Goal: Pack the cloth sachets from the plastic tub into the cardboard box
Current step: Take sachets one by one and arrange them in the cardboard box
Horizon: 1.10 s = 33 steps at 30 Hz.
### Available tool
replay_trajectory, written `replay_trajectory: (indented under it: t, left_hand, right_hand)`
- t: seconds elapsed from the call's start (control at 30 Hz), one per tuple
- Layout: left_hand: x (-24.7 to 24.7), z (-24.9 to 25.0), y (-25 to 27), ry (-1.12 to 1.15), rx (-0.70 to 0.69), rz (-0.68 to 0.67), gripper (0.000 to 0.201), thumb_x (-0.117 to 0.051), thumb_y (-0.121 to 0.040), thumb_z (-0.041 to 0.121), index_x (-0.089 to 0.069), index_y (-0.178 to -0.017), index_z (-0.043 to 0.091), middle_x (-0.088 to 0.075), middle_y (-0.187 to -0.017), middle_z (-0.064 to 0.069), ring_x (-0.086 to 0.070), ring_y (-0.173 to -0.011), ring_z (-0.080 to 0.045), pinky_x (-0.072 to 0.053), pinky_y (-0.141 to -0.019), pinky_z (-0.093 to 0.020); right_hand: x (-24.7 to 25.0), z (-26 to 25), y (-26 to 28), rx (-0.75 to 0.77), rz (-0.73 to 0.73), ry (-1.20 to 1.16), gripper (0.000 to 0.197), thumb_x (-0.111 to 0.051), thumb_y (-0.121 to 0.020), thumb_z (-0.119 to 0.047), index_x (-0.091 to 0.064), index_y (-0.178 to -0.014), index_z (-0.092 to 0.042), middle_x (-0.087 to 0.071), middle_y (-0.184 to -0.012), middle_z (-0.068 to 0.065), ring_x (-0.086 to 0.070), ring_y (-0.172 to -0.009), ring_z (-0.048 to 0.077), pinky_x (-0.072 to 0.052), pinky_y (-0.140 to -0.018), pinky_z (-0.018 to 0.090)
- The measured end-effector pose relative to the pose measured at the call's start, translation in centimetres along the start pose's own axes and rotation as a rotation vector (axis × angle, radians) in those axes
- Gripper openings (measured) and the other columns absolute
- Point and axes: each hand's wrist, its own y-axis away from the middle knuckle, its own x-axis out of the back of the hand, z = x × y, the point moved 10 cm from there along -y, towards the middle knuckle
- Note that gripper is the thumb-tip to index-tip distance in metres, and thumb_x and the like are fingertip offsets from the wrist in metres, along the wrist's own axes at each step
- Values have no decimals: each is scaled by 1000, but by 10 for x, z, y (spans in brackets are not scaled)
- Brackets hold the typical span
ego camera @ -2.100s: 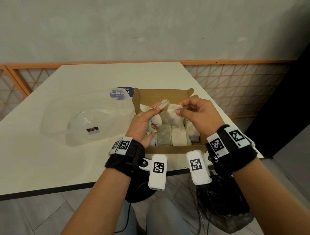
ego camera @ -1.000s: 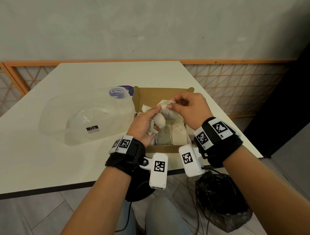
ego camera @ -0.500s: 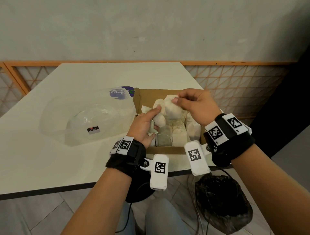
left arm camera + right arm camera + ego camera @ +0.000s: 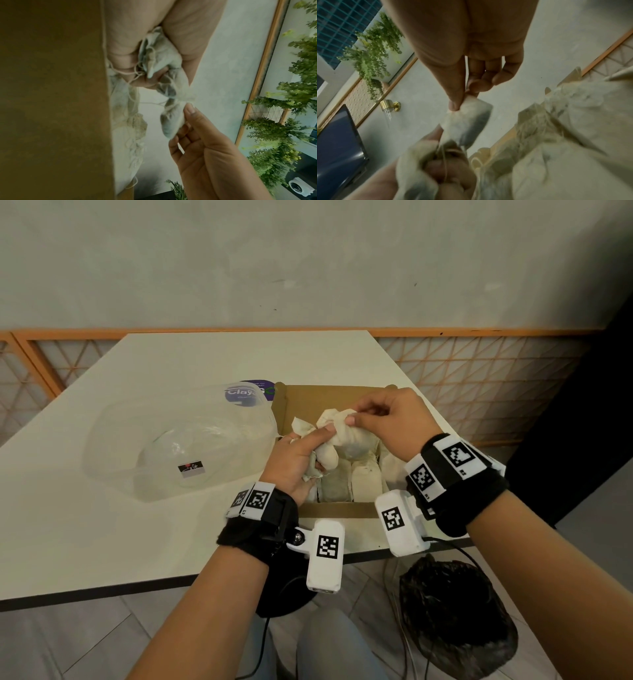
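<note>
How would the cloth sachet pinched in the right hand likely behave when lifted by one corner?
Probably floppy: the sachet creases and sags between the right hand and left hand. Likely light, since a fingertip pinch holds it. Its loose threads could snag on neighbouring sachets.

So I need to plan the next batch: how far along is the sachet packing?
Nearly finished. Done: the plastic tub looks empty, and the cardboard box already holds rows of packed sachets. In hand: the left hand holds a bunch of sachets over the box while the right hand pinches one sachet from it. Left: placing those last few.
</note>
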Motion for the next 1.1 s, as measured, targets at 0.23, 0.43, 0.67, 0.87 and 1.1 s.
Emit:
replay_trajectory:
  t: [0.23,0.43,0.67,0.87,1.1]
  left_hand:
    - [-7,0,-2,83,-18,-83,16,-59,-91,17,-66,-100,5,-69,-79,-6,-66,-66,-12,-51,-51,-21]
    - [-4,-2,-5,81,-6,-79,15,-58,-92,20,-61,-99,7,-54,-72,-5,-49,-45,-5,-37,-37,-16]
    - [-3,-3,-6,106,7,-73,11,-59,-91,21,-63,-89,11,-52,-77,-7,-47,-49,-6,-35,-35,-15]
    - [-6,-5,-8,143,20,-121,20,-59,-90,26,-62,-98,9,-49,-81,-8,-42,-52,-5,-34,-36,-13]
    - [-6,-3,-7,132,6,-117,17,-56,-93,23,-61,-85,9,-46,-73,-9,-47,-45,-6,-36,-36,-16]
  right_hand:
    - [-9,0,5,-13,-115,-159,19,-74,-75,-10,-66,-86,-24,-62,-78,9,-58,-74,13,-50,-79,26]
    - [-18,-1,5,-16,-84,-222,23,-71,-79,-8,-65,-101,-11,-57,-72,10,-53,-67,14,-47,-70,19]
    - [-20,-5,6,23,-65,-246,20,-71,-78,-6,-66,-96,-13,-53,-63,0,-48,-56,3,-44,-62,15]
    - [-26,3,2,-38,-105,-266,19,-72,-78,-10,-65,-95,-16,-55,-72,8,-53,-70,17,-47,-70,25]
    - [-26,5,2,-30,-77,-294,17,-73,-77,-8,-64,-84,-20,-50,-66,-1,-48,-60,8,-44,-63,17]
